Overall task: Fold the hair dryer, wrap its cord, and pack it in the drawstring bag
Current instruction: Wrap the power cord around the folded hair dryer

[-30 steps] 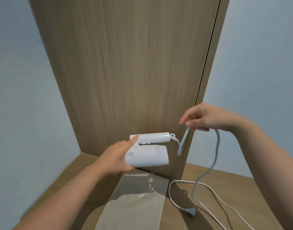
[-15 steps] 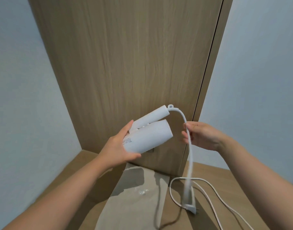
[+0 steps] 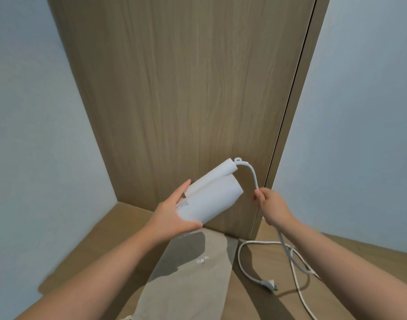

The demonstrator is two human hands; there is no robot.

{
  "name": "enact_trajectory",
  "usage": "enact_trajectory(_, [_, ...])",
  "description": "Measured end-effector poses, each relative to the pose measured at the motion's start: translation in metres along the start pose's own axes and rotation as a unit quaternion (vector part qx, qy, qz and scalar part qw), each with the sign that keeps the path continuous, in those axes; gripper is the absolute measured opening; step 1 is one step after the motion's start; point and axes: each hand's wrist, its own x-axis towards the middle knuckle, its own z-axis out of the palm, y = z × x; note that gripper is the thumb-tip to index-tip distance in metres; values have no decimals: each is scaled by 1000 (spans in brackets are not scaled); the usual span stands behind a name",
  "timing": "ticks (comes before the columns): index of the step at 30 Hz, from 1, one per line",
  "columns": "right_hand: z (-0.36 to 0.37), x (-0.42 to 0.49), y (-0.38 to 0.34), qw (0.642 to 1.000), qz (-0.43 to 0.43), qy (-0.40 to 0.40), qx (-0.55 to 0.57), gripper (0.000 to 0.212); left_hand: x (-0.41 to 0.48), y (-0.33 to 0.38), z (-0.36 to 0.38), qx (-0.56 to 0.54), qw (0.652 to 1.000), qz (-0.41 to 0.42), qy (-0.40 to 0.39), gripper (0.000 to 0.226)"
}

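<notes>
The drawstring bag [image 3: 193, 273] lies flat, near centre. Above it, your left hand [image 3: 172, 218] grips the folded hair dryer [image 3: 211, 199] by its barrel: rigid, smooth, likely light. Your right hand [image 3: 272, 204] clasps the limp cord [image 3: 253, 179], with the plug [image 3: 269, 284] trailing near right.

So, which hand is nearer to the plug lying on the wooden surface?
Right. The right hand, gripping the cord, is almost straight above the plug; the left hand, holding the hair dryer, is further off to the plug's left.
</notes>
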Motion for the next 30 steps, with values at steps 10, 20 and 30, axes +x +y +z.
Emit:
enact_trajectory(10, [26, -71, -31, 855, -119, -302, -404, 33, -4, 4, 30, 98, 994, -12, 44, 101])
enact_trajectory(20, [-36, -47, -92, 812, -166, -514, -220, 32, 0, -12, 27, 375, 917, 133, -37, 97])
enact_trajectory(30, [-40, -7, -88, 922, -238, -164, -257, 18, -2, -8, 19, 366, 889, 272, -47, 106])
